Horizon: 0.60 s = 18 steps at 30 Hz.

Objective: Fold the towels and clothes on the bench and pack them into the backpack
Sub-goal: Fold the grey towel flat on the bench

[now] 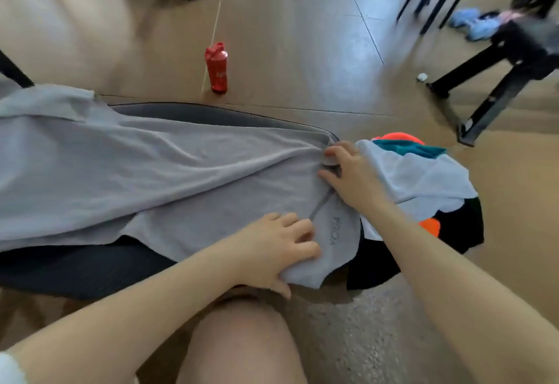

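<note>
Two bare hands work on a long grey towel of soft, slightly napped cloth, spread in loose diagonal wrinkles along a dark padded bench with a rounded, piped edge. The left hand has its fingers curled over the towel's near corner, gripping the bunched hem at the bench's near side. The right hand presses on the towel's far end, thumb and forefinger pinching a gathered fold. Beside the left fingers, tone-on-tone lettering on the towel seems to read "YOGA", though it is faint. Just right of the towel lies a heap of clothes: pale blue fabric on top, teal and bright orange pieces showing, black cloth beneath, draped over the bench end. Beyond the bench, a glossy red bottle stands upright on the smooth tan floor; its white label is unreadable.
</note>
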Tool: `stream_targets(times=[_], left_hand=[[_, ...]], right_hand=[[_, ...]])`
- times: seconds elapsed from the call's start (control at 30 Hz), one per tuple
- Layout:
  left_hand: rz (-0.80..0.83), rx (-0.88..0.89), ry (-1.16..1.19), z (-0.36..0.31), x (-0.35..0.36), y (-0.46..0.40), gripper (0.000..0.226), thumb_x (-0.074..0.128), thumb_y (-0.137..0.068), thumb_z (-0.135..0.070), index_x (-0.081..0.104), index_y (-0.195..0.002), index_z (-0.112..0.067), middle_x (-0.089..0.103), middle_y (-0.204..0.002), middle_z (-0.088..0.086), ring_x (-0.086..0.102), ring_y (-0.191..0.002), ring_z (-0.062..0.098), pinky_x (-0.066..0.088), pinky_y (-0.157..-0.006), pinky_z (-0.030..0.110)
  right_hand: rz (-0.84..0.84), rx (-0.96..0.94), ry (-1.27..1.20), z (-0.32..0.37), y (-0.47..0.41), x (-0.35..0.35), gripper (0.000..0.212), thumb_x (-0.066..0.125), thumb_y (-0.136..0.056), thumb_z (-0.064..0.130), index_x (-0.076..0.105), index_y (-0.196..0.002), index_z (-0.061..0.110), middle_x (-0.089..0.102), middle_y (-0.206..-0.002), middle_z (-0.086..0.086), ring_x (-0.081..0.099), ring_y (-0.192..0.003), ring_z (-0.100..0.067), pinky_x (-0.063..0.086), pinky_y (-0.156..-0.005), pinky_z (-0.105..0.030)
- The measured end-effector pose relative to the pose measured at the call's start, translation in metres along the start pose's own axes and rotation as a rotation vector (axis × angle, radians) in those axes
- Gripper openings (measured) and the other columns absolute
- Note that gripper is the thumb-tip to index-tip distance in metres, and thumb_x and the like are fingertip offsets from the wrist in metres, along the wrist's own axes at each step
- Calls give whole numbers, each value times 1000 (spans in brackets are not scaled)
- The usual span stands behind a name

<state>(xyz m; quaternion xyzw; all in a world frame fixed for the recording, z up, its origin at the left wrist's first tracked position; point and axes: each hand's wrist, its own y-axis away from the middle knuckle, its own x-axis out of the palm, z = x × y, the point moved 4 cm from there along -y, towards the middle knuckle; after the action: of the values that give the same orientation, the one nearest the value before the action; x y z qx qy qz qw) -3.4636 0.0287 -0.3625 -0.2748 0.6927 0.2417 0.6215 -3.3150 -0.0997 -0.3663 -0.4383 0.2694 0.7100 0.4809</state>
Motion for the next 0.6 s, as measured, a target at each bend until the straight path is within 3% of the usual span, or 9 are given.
stream_targets(times=[0.1,0.17,0.23,0.3,0.37,0.43,0.5,0.6], left_hand=[[-112,54,-35,-8,-3,-7,38,74,-65,-42,51,-86,-21,54,-85,1,50,-67,19,45,-50,26],[-139,74,7,-12,-2,-10,21,67,-76,-31,50,-76,-19,52,-73,-1,49,-58,18,40,-39,25],[-146,-4,109,-8,-6,-14,19,48,-84,-33,48,-73,-18,53,-69,-3,52,-54,17,31,-38,23],[-155,-83,212,-3,-17,-22,26,38,-87,-39,49,-78,-17,56,-74,-2,56,-59,19,30,-45,24],[-16,-130,155,-1,-20,-30,32,47,-86,-47,49,-95,-16,54,-97,0,56,-83,20,38,-57,30],[254,-174,76,-4,-11,-33,58,63,-75,-55,39,-113,-17,40,-116,2,45,-98,21,44,-68,35],[247,-143,-27,-11,-4,-31,67,73,-67,-44,33,-113,-16,37,-116,6,43,-93,24,48,-63,36],[91,-102,-115,-19,2,-24,51,78,-50,-27,44,-86,-17,51,-86,3,45,-61,19,38,-37,25]], right_hand=[[-174,133,-109,-6,-8,-6,21,58,-87,12,62,-105,2,54,-113,-17,51,-103,-31,38,-87,-29],[-178,202,-188,-14,-15,-10,11,55,-89,12,65,-88,7,59,-91,-10,50,-89,-27,33,-69,-22],[-176,250,-288,-21,-24,-17,21,52,-90,12,53,-69,16,51,-70,1,43,-76,-20,29,-56,-21],[-201,265,-340,-25,-36,-27,21,49,-91,10,49,-70,12,48,-68,-1,40,-72,-18,28,-56,-26],[-215,270,-344,-27,-47,-36,23,48,-92,12,47,-68,11,46,-66,-2,40,-70,-17,25,-57,-30],[-198,282,-342,-30,-55,-39,30,46,-93,14,42,-64,16,43,-62,3,39,-66,-17,26,-58,-29],[-160,288,-296,-30,-57,-35,24,44,-95,14,50,-72,10,47,-67,1,42,-70,-20,26,-61,-27],[-95,308,-292,-30,-55,-21,21,42,-97,16,51,-79,10,49,-75,0,43,-79,-19,24,-61,-28]])
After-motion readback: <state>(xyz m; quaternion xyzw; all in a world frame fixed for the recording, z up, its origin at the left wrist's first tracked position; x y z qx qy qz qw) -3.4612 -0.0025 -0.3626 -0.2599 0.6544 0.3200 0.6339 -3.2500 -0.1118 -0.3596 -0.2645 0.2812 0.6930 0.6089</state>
